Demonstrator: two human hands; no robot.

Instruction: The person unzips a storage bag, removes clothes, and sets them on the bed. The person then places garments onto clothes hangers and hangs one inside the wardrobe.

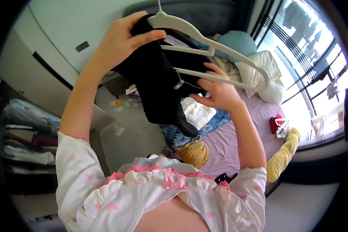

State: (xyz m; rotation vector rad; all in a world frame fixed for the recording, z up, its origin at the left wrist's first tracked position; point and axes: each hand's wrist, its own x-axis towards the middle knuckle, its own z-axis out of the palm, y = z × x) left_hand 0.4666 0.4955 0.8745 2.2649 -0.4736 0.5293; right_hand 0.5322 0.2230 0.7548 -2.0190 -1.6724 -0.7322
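A black garment (150, 89) with a white label hangs partly on a white clothes hanger (228, 58), held up in front of me. My left hand (121, 40) is closed on the cloth at the hanger's left shoulder, thumb in front and fingers mostly behind. On the other side, my right hand (222, 92) grips the garment's edge beside the lower bar, its fingertips partly hidden by the cloth. The hanger's right arm sticks out bare of fabric. A small tag (178, 84) dangles at the garment's middle.
Beyond the garment is a bed with a lilac sheet (247, 127), pillows (236, 44) and a yellow bolster (284, 154). An open closet with folded clothes (29, 154) stands at left. Small items (116, 103) lie on the floor. A window (309, 46) is at right.
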